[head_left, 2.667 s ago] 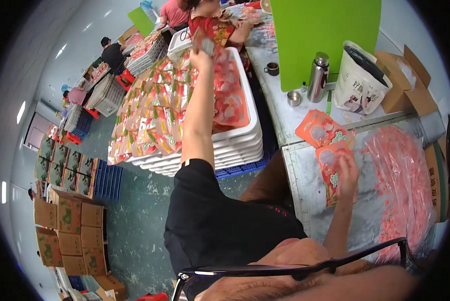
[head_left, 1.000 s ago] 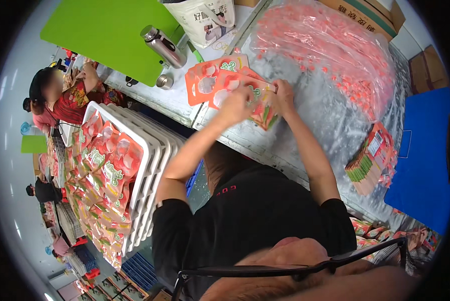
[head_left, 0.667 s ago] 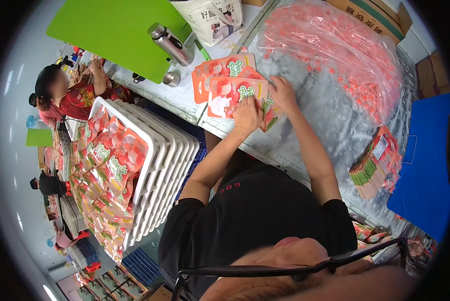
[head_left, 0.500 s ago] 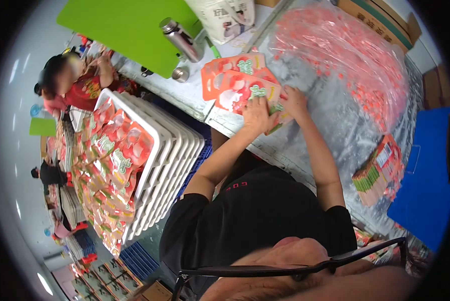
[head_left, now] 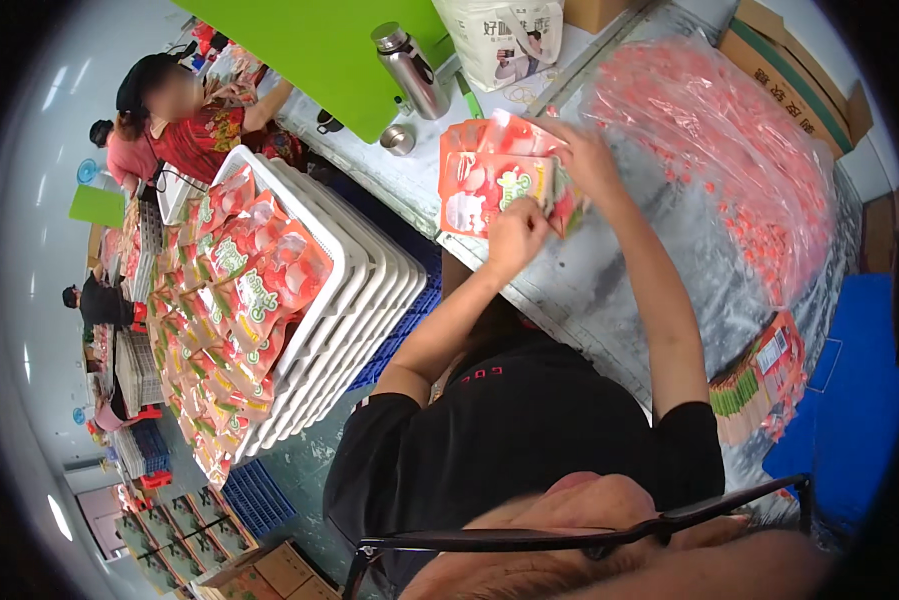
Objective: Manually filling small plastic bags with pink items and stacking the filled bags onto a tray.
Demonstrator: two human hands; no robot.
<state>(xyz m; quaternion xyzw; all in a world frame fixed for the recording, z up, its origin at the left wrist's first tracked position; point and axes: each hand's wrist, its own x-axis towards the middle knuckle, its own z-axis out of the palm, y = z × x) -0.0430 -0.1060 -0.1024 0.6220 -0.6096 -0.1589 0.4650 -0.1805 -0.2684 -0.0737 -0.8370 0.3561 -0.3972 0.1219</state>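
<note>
Several flat red-and-pink pouches lie overlapped on the metal table in front of me. My left hand (head_left: 516, 238) is closed at the lower edge of the front pouch (head_left: 474, 200), fingers curled over it. My right hand (head_left: 587, 160), partly blurred, is closed at the right end of another pouch (head_left: 517, 136), which is tilted up and catches the light above the front one. More pouches (head_left: 457, 138) show behind these two. A pouch with a green edge (head_left: 566, 208) lies partly hidden beneath my right wrist.
A big clear bag of small pink-red pieces (head_left: 714, 130) spreads across the table's right side. Bundled pouches (head_left: 759, 385) lie nearer. A steel flask (head_left: 409, 70) and its cup (head_left: 397, 140) stand at the back. Stacked white trays (head_left: 339, 270) of filled pouches rise at left; co-workers are beyond.
My right hand has moved up and away with a pouch, tilting it. My left hand has gone from spread on the pouches to curled at the lower edge. The view has shifted slightly.
</note>
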